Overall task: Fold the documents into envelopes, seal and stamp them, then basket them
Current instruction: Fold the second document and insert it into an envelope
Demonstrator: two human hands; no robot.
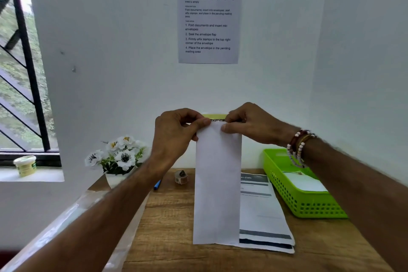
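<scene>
Above the wooden desk (167, 227), a long white envelope (217, 183) stands upright on its short end, held at the top by both hands. The left hand (174, 134) pinches the top left corner between thumb and curled fingers, and the right hand (249, 125) pinches the top right corner the same way. Between them the end of a folded document (215, 117) sticks out of the envelope's mouth (a yellow band and a dark strip with the letters "STUDY" show). Whether the envelope's lower edge touches the desk I cannot tell. Just beside it on the right, partly behind it, lies a stack of printed documents (260, 210). Further right sits a green basket (287, 192) with a white envelope already inside (306, 182). Beaded bracelets (297, 148) circle the right wrist. At the far left of the desk are a pot of white flowers (119, 154), a blue pen (157, 184) and a small roll-like object (181, 176), too blurred to name. An instruction sheet (208, 14) hangs on the wall, and a tub (25, 165) sits on the windowsill.
</scene>
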